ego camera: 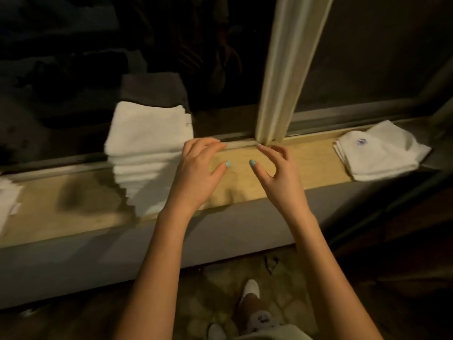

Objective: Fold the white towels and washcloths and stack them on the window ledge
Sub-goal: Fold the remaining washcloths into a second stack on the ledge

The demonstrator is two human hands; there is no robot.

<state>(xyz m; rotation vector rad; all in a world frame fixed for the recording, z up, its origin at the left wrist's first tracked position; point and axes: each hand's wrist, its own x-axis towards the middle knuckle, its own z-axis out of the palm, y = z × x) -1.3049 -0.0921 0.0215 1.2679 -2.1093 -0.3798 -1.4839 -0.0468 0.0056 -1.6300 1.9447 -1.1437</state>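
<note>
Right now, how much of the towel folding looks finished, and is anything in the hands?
Done: a tall stack of folded white towels stands on the wooden window ledge, and a lower pile of folded white cloths with a blue logo lies at its right end. More white cloth shows at the left edge, cut off. In hand: nothing; the left hand and right hand hover open over bare ledge. No unfolded towel is in view.

Dim, warm light; edges bend, left stack [147, 153] perhaps motion-blurred.
</note>
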